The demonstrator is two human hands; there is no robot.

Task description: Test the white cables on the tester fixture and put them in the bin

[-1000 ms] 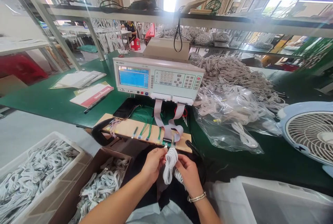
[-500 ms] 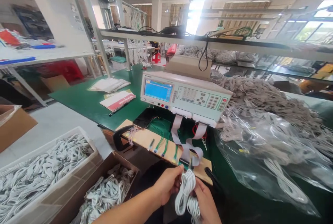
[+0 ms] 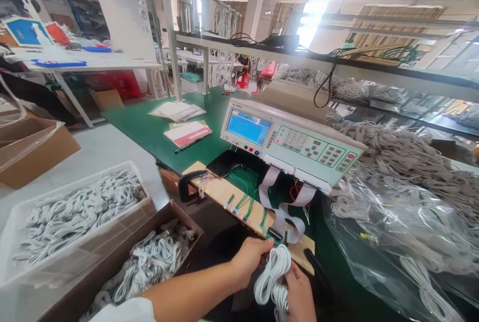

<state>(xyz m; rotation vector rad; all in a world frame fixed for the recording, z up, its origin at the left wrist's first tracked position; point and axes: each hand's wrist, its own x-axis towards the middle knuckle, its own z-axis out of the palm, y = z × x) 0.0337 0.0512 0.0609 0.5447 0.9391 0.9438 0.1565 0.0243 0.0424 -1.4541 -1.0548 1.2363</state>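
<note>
A coiled bundle of white cable (image 3: pixel 272 273) hangs at the front edge of a wooden board (image 3: pixel 209 187). My right hand (image 3: pixel 300 292) is closed round the bundle's right side. Left of the coil, my left hand (image 3: pixel 251 261) is closed in a pinch, its fingertips at a small green connector board (image 3: pixel 270 235) on the wooden edge. What those fingers hold is hidden. Grey ribbon cables (image 3: pixel 295 229) run from the connector board up to a cable tester (image 3: pixel 295 142) with a lit blue screen.
Green wires (image 3: pixel 245 201) cross the wooden board, between black clamps (image 3: pixel 186 187). Left stand a white bin (image 3: pixel 144 202) and a cardboard box (image 3: pixel 197 236) of coiled cables. Bagged cables (image 3: pixel 392 222) lie at right on the green table (image 3: pixel 130 122). Papers (image 3: pixel 189 133) lie behind; a shelf (image 3: pixel 374 65) spans above.
The camera view has turned left, so the bench appears further right. Both hands stay at the board's edge with the cable bundle. A small red light shows on the tester's panel.
</note>
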